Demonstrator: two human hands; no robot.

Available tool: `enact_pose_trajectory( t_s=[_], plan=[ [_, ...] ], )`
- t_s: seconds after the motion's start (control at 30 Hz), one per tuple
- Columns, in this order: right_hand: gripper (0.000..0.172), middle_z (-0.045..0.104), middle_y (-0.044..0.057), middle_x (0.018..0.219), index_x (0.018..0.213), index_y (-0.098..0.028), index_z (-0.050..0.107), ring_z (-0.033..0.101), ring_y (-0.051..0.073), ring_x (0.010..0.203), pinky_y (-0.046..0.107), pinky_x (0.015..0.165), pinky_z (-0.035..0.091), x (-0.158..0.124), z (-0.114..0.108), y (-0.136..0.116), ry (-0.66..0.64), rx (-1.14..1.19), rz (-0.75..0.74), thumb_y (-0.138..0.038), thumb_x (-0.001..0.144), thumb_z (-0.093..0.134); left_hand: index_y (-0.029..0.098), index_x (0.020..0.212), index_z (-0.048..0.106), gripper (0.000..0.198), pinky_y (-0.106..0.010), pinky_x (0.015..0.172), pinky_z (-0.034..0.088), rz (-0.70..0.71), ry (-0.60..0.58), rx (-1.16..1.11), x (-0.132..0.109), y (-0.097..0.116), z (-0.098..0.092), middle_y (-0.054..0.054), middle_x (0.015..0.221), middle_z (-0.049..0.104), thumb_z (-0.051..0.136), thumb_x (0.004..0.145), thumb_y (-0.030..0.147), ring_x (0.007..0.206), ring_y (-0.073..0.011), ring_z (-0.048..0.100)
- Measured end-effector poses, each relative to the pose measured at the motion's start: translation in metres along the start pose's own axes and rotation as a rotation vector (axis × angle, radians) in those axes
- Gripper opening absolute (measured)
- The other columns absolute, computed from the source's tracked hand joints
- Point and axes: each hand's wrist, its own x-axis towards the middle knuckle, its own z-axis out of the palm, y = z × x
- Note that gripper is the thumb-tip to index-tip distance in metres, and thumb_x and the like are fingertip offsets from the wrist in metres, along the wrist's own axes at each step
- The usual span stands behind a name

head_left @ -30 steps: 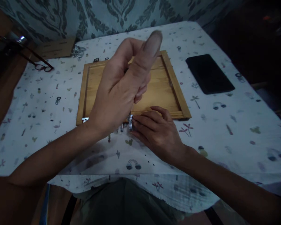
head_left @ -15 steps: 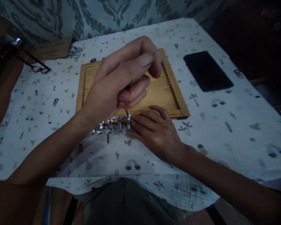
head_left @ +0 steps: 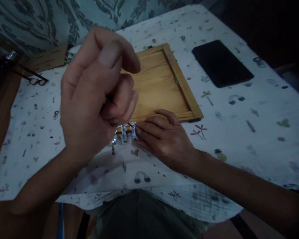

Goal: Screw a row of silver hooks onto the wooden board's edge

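My left hand point(head_left: 97, 86) is closed in the air over the left part of a wooden framed board point(head_left: 154, 86). Its fingers wrap round a tool whose handle is hidden. Only a thin dark shaft, like a screwdriver's point(head_left: 131, 124), shows below the fist, slanting to a shiny metal clip point(head_left: 134, 132). That clip sits at the board's near edge, in a row with several others partly covered by my left hand. My right hand point(head_left: 168, 139) lies against the board's near edge, its fingertips closed on the rightmost visible clip.
A black phone-like slab point(head_left: 221, 63) lies to the right on the patterned tablecloth point(head_left: 239, 132). At far left are eyeglasses point(head_left: 37, 81) and a piece of cardboard point(head_left: 48, 58), with metal pieces point(head_left: 70, 57) beside it. A patterned curtain or wall covering point(head_left: 40, 23) rises behind.
My left hand has moved left and nearer to the camera, tilting the shaft at the clip. My right hand keeps its place on the clip. The view has shifted slightly.
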Motion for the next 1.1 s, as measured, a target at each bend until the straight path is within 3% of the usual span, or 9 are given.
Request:
enact_pose_trajectory(
  t_s=[0.13, 0.43, 0.6, 0.77, 0.97, 1.1],
  plan=[
    [0.017, 0.073, 0.002, 0.096, 0.089, -0.017, 0.069, 0.063, 0.021, 0.091, 0.045, 0.097, 0.045, -0.001, 0.0, 0.0, 0.0, 0.027, -0.005, -0.028, 0.093, 0.057, 0.017, 0.063, 0.045, 0.038, -0.016, 0.034, 0.019, 0.017, -0.009, 0.034, -0.001, -0.004, -0.002, 0.007, 0.045, 0.019, 0.027, 0.096, 0.006, 0.033, -0.0022, 0.015],
    [0.02, 0.074, -0.001, 0.098, 0.088, -0.022, 0.07, 0.063, 0.019, 0.091, 0.043, 0.098, 0.045, 0.0, 0.0, 0.001, -0.024, -0.006, 0.003, -0.03, 0.095, 0.053, 0.015, 0.069, 0.05, 0.028, -0.018, 0.034, 0.018, 0.024, 0.031, 0.04, -0.004, -0.015, -0.004, 0.008, 0.049, 0.028, 0.037, 0.095, 0.014, 0.034, -0.0008, 0.018],
    [0.022, 0.074, 0.001, 0.096, 0.089, -0.017, 0.07, 0.062, 0.019, 0.09, 0.043, 0.097, 0.045, -0.001, 0.001, 0.001, 0.012, -0.002, -0.005, -0.031, 0.095, 0.053, 0.013, 0.075, 0.051, 0.026, -0.018, 0.037, 0.021, -0.027, -0.082, 0.101, -0.004, -0.009, -0.006, 0.008, 0.045, 0.023, 0.034, 0.095, 0.009, 0.036, -0.0022, 0.019],
    [0.021, 0.073, 0.001, 0.095, 0.088, -0.019, 0.069, 0.062, 0.019, 0.09, 0.043, 0.097, 0.045, 0.0, 0.001, 0.001, -0.011, -0.005, -0.001, -0.03, 0.095, 0.053, 0.016, 0.08, 0.051, 0.021, -0.025, 0.047, 0.035, -0.068, -0.15, 0.223, 0.004, -0.014, -0.009, 0.005, 0.05, 0.043, 0.038, 0.096, 0.02, 0.044, -0.0078, 0.039],
    [0.02, 0.073, 0.003, 0.095, 0.09, -0.013, 0.069, 0.062, 0.021, 0.088, 0.044, 0.095, 0.045, 0.0, 0.003, 0.002, 0.028, 0.026, -0.016, -0.029, 0.092, 0.058, 0.018, 0.071, 0.051, 0.037, -0.023, 0.039, 0.029, 0.036, -0.048, 0.15, 0.008, -0.026, -0.007, 0.006, 0.048, 0.034, 0.062, 0.083, 0.052, 0.041, -0.007, 0.033],
    [0.023, 0.073, 0.001, 0.093, 0.088, -0.017, 0.068, 0.061, 0.02, 0.088, 0.043, 0.097, 0.043, -0.001, 0.003, 0.002, 0.011, 0.008, -0.005, -0.033, 0.095, 0.053, 0.018, 0.067, 0.048, 0.045, -0.024, 0.036, 0.019, -0.032, 0.042, 0.176, 0.002, -0.018, 0.005, 0.008, 0.042, 0.028, 0.046, 0.09, 0.056, 0.035, -0.0046, 0.02]
  ],
)
